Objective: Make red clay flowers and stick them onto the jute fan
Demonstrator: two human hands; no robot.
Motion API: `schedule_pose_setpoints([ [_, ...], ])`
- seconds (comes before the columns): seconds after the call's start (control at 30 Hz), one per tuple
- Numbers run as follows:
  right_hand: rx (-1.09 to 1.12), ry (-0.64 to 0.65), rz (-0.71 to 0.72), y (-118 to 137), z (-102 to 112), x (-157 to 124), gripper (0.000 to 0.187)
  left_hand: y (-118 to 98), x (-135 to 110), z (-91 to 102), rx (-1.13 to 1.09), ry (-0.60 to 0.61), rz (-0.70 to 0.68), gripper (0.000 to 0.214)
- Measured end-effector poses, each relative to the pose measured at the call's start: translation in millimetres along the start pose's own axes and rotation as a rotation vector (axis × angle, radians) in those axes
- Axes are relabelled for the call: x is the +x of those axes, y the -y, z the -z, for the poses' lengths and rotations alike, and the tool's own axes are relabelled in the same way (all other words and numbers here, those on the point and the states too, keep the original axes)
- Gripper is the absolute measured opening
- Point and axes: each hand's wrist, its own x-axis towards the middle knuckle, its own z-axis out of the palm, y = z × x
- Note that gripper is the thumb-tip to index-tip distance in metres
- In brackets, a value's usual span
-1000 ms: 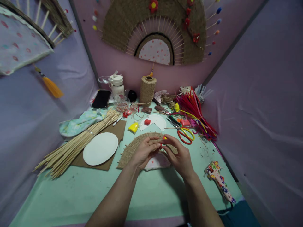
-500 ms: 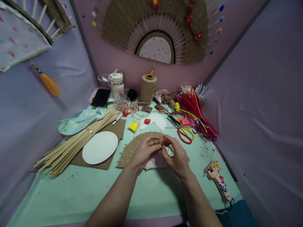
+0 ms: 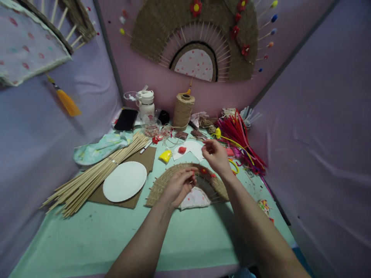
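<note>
My left hand (image 3: pixel 180 187) hovers over a woven twine fan (image 3: pixel 164 185), its fingertips pinched on a small red piece of modelling clay (image 3: pixel 193 177). My right hand (image 3: pixel 216 156) is raised above the fan's back edge, thumb and fingers drawn together; whatever sits between them is too small to make out. Red clay flowers (image 3: pixel 203 170) decorate the fan's upper right. Dotted cloth (image 3: pixel 195 199) covers its half-round centre. Behind the fan, a red clay lump (image 3: pixel 182 150) rests on a cut white paper plate (image 3: pixel 193 146), near a yellow clay packet (image 3: pixel 165 156).
Bamboo sticks (image 3: pixel 98 175) and a white oval disc (image 3: pixel 125 181) lie on cardboard (image 3: pixel 142 164) at left. A twine spool (image 3: pixel 183 112) and white bottle (image 3: pixel 146 104) stand at the back. Pipe cleaners (image 3: pixel 236 133) are heaped right; scissors (image 3: pixel 233 166) are partly hidden by my right arm.
My hands were together over the fan; the right has moved up and away, leaving the fan's red flowers in sight. The view has shifted slightly.
</note>
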Motion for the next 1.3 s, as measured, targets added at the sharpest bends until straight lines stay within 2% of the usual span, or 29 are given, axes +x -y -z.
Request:
schedule_pose_setpoints([
  [0.1, -0.030, 0.131, -0.014, -7, -29, 30, 0.022, -1, 1, 1.7, -0.075, 0.015, -0.003, 0.020],
  [0.23, -0.047, 0.289, -0.076, -20, -58, 50, 0.022, 0, 3, 4.5, -0.182, -0.006, 0.016, 0.025],
  [0.43, -0.094, 0.417, -0.206, -37, -66, 69, 0.027, 2, 6, 8.1, -0.213, -0.049, 0.027, 0.031],
  [0.63, -0.109, 0.515, -0.303, -37, -69, 76, 0.028, 2, 7, 9.7, -0.228, -0.062, 0.039, 0.029],
  [0.9, -0.139, 0.468, -0.278, -35, -66, 68, 0.007, 3, 8, 10.0, -0.264, -0.092, 0.030, 0.026],
  [1.07, -0.192, 0.405, -0.207, -30, -64, 67, 0.016, 1, 8, 8.5, -0.276, -0.111, 0.026, 0.018],
  [1.3, -0.232, 0.228, -0.061, -16, -73, 51, 0.025, 1, 8, 9.0, -0.275, -0.127, 0.008, 0.004],
])
